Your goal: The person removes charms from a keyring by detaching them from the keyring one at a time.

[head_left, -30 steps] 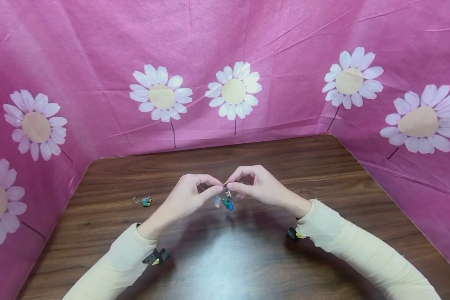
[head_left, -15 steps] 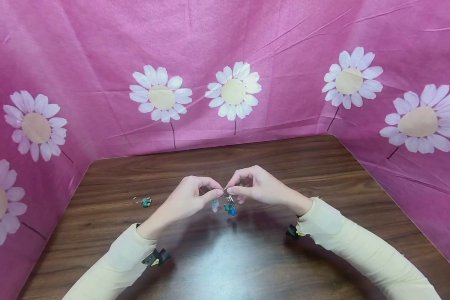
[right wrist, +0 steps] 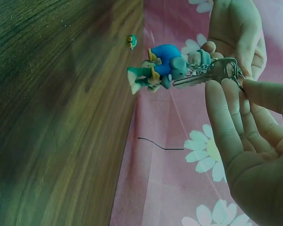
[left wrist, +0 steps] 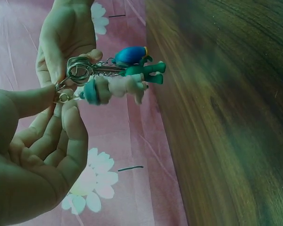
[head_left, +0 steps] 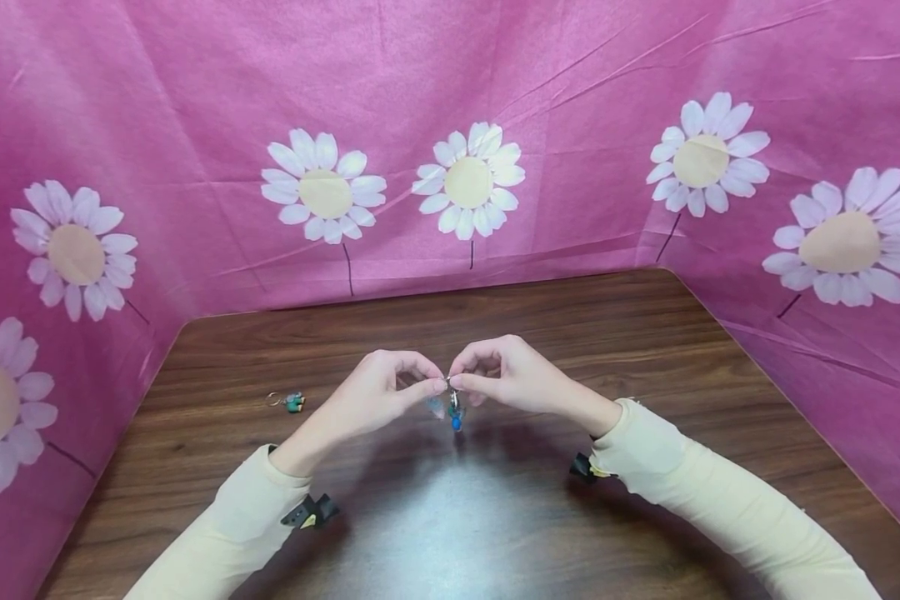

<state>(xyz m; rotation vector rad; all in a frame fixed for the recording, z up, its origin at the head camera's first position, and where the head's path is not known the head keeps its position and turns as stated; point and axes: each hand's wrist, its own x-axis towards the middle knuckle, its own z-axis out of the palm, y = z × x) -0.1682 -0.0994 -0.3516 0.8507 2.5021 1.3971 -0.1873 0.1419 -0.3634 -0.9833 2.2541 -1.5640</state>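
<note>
Over the middle of the table, my left hand (head_left: 381, 387) and right hand (head_left: 517, 375) meet fingertip to fingertip. Between left thumb and fingers I pinch the small ring (left wrist: 63, 97) of a keychain with a pale, teal-capped figurine (left wrist: 115, 89). My right hand pinches a metal key ring (left wrist: 79, 69) right beside it. From that key ring hang several keys (right wrist: 203, 76), a blue figurine charm (right wrist: 169, 57) and a green figurine charm (left wrist: 145, 70). The fingertips partly hide where the two rings come together.
Another keychain (head_left: 294, 402), with a green charm and a ring, lies on the wooden table (head_left: 450, 533) to the left of my left hand. A pink cloth (head_left: 570, 75) printed with white daisies stands around the table's back and sides.
The hanging charms and keys have swung and turned between the fingertips. Both hands stay nearly in place, and the keychain on the table has not moved.
</note>
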